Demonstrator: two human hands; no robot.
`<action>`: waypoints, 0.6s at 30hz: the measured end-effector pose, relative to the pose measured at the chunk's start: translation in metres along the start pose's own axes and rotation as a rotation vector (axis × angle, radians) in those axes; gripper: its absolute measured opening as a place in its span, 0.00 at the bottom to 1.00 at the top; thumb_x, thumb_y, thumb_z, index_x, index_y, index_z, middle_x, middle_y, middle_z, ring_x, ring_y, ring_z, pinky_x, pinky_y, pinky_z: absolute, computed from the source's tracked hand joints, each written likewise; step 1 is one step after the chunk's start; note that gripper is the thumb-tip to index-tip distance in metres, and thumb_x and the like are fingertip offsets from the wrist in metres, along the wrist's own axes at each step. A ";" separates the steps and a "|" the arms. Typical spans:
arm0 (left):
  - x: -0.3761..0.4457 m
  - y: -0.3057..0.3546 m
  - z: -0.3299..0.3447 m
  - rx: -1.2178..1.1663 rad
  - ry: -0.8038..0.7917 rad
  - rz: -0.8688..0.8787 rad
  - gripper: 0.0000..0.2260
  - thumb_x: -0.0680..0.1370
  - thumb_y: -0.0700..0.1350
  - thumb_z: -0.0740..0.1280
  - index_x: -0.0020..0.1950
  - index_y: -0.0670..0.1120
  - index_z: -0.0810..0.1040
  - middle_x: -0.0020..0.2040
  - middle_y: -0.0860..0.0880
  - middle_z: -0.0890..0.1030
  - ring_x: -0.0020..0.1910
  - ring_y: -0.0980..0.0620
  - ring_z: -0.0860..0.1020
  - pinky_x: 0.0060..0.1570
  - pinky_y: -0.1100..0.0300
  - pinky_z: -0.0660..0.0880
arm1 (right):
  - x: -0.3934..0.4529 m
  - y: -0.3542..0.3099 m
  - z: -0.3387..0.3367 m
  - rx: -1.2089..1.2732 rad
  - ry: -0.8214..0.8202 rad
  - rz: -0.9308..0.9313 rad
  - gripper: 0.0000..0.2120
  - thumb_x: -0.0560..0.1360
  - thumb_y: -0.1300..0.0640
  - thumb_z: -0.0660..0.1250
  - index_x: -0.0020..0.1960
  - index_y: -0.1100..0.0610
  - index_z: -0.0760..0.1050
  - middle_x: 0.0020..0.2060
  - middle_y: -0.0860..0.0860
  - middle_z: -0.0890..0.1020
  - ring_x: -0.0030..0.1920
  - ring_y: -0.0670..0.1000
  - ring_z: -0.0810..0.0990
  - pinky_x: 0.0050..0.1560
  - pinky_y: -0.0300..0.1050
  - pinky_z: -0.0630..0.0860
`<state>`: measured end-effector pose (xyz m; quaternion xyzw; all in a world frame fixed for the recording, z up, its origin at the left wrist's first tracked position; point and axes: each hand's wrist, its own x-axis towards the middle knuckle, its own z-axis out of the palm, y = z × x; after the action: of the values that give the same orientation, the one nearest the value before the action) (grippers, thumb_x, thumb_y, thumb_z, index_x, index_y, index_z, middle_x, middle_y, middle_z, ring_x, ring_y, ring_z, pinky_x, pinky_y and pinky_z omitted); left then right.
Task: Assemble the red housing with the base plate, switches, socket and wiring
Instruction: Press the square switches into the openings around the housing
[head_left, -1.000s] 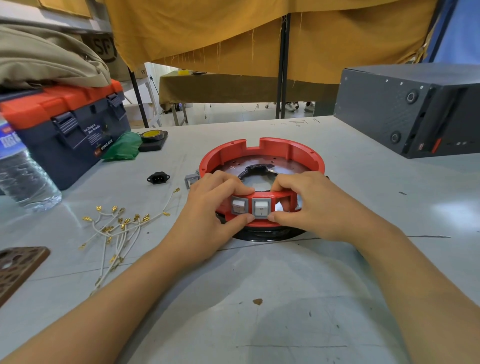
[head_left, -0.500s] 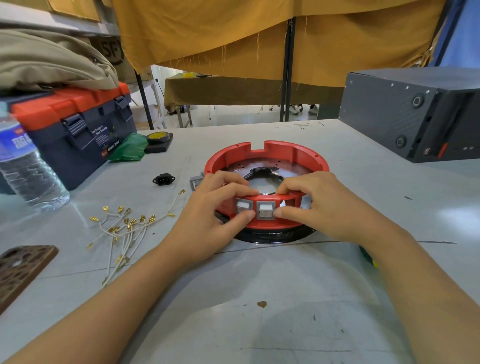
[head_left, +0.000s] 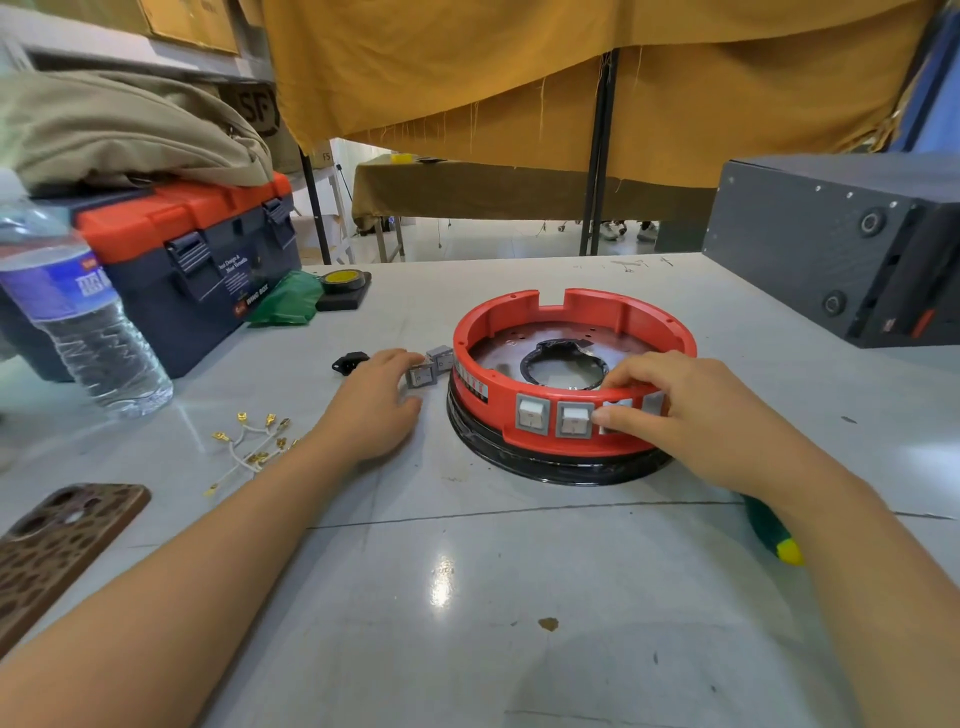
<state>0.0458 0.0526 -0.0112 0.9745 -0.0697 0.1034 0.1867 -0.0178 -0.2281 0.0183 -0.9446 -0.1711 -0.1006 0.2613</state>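
Observation:
The red housing (head_left: 540, 332) is a round ring on a black base plate (head_left: 550, 470) at the table's middle. Two grey switches (head_left: 553, 417) sit in its front wall, and open slots follow to their right. My right hand (head_left: 685, 415) grips the front rim, with the thumb on the outer face beside the second switch and the fingers over the top. My left hand (head_left: 371, 408) is left of the housing, thumb and forefinger closed round a loose switch (head_left: 421, 375). A second loose switch (head_left: 440, 357) lies beside it. The black socket (head_left: 349, 362) and white wires (head_left: 249, 441) lie further left.
A toolbox (head_left: 192, 260) and a water bottle (head_left: 78, 317) stand at the left. A brown phone case (head_left: 57, 540) lies near the left edge. A large grey box (head_left: 831, 244) stands at the back right. A green-yellow tool (head_left: 774, 535) shows under my right forearm.
My left hand has left the housing's front and moved left to the loose switch. My right hand stays on the rim. The camera has come closer.

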 end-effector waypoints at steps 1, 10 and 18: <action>0.005 -0.002 -0.001 0.020 -0.013 -0.011 0.23 0.77 0.42 0.63 0.72 0.48 0.66 0.73 0.47 0.65 0.71 0.47 0.64 0.70 0.54 0.59 | 0.001 0.001 0.001 0.009 0.010 0.004 0.07 0.72 0.42 0.66 0.49 0.39 0.71 0.46 0.36 0.73 0.53 0.45 0.71 0.47 0.37 0.70; 0.007 -0.004 0.009 -0.043 0.124 -0.016 0.11 0.76 0.46 0.67 0.58 0.48 0.76 0.56 0.46 0.80 0.54 0.47 0.76 0.56 0.52 0.73 | 0.001 0.004 -0.001 0.051 0.027 0.018 0.07 0.75 0.51 0.66 0.49 0.42 0.70 0.48 0.39 0.74 0.48 0.44 0.74 0.40 0.29 0.69; -0.001 0.006 -0.002 -0.191 0.300 0.065 0.07 0.74 0.41 0.68 0.51 0.47 0.80 0.50 0.47 0.76 0.45 0.53 0.77 0.47 0.63 0.69 | -0.001 0.002 -0.003 0.062 0.025 -0.004 0.07 0.76 0.56 0.65 0.51 0.44 0.72 0.49 0.41 0.75 0.47 0.40 0.73 0.41 0.30 0.69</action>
<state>0.0434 0.0480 -0.0076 0.9232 -0.0822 0.2464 0.2833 -0.0188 -0.2316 0.0199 -0.9345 -0.1728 -0.1074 0.2922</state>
